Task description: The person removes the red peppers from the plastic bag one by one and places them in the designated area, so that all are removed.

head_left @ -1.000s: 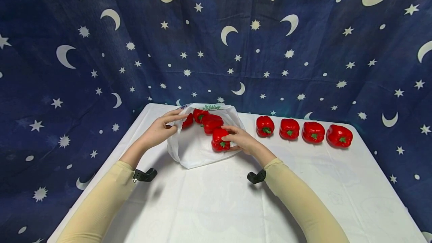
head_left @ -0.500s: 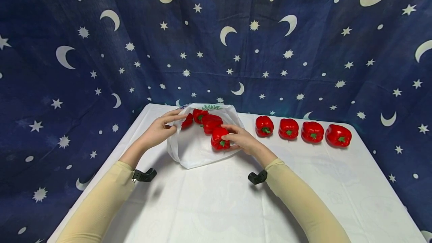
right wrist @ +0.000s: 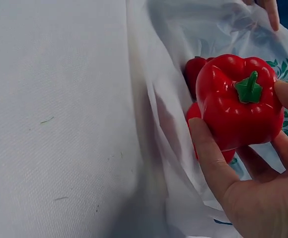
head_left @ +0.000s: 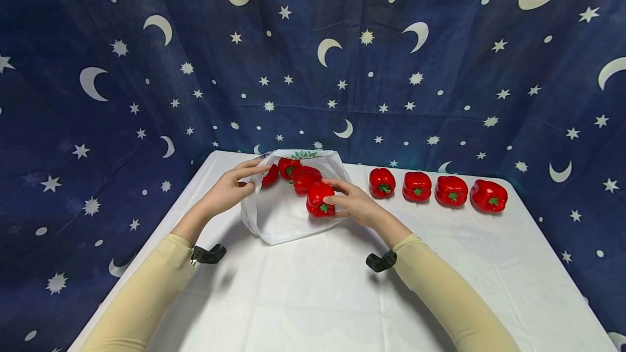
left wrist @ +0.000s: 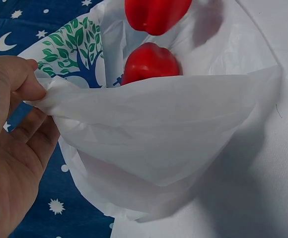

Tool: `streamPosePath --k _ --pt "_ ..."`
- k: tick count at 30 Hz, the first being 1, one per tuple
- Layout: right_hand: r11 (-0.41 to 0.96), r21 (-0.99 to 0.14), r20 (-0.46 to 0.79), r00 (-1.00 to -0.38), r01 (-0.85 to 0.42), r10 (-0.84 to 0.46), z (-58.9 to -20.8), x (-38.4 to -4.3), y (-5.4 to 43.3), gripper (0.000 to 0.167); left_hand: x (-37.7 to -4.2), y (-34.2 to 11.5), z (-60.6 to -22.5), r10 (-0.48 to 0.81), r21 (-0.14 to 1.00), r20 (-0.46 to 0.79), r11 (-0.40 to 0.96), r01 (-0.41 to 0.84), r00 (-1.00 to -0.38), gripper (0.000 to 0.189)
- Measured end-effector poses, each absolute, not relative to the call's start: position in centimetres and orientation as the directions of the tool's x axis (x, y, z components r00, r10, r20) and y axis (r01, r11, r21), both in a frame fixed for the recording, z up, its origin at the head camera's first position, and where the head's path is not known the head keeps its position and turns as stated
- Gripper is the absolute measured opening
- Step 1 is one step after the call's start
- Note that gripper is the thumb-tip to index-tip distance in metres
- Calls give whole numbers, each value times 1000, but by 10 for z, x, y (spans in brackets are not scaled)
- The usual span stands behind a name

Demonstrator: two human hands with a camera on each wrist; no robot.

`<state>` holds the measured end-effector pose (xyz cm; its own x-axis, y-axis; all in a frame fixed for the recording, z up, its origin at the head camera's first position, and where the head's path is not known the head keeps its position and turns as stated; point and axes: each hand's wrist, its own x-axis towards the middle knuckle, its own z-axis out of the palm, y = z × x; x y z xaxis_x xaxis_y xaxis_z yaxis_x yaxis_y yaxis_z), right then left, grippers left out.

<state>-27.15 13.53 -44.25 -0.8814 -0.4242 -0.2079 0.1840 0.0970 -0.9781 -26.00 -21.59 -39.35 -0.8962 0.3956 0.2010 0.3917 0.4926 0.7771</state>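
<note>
A white plastic bag (head_left: 279, 227) with a green leaf print lies on its side, its mouth facing me. My left hand (head_left: 229, 190) pinches the left edge of that mouth between thumb and fingers; the left wrist view shows the film (left wrist: 149, 124) pulled taut from the fingertips. At the right side of the mouth, my right hand (head_left: 359, 204) holds a red bell pepper (head_left: 318, 198) with a green stem. In the right wrist view, thumb and fingers surround this pepper (right wrist: 236, 111). Behind it, other red peppers (head_left: 307, 179) lie in the bag, partly hidden.
Several red bell peppers (head_left: 417, 186) stand in a row along the back right of the white-covered table (head_left: 313, 303). A dark blue curtain (head_left: 293, 58) with moons and stars hangs behind and at both sides.
My right wrist has shifted slightly right and toward me, while the held pepper stays at the bag's mouth with a very small shift. The left hand keeps its hold on the bag edge.
</note>
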Motion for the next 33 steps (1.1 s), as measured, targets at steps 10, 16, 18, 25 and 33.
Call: streamPosePath --k 10,16,18,25,33 --pt "57 -981 -193 -893 186 -406 -427 -256 153 63 -259 -212 -391 377 787 180 500 363 -909 51" --pt "74 -984 -179 -910 163 -373 -425 -247 174 65 -243 -202 -372 382 797 162 494 349 -910 49" --pt "84 -984 -176 -915 156 -362 -425 -243 183 66 -241 -201 -370 384 795 167 492 354 -908 48" --pt "133 -981 -177 -929 141 -324 -424 -230 215 71 -258 -210 -391 380 784 189 496 372 -905 50" --pt "128 -983 -166 -937 132 -309 -430 -221 245 73 -261 -216 -396 391 789 205 476 388 -897 51"
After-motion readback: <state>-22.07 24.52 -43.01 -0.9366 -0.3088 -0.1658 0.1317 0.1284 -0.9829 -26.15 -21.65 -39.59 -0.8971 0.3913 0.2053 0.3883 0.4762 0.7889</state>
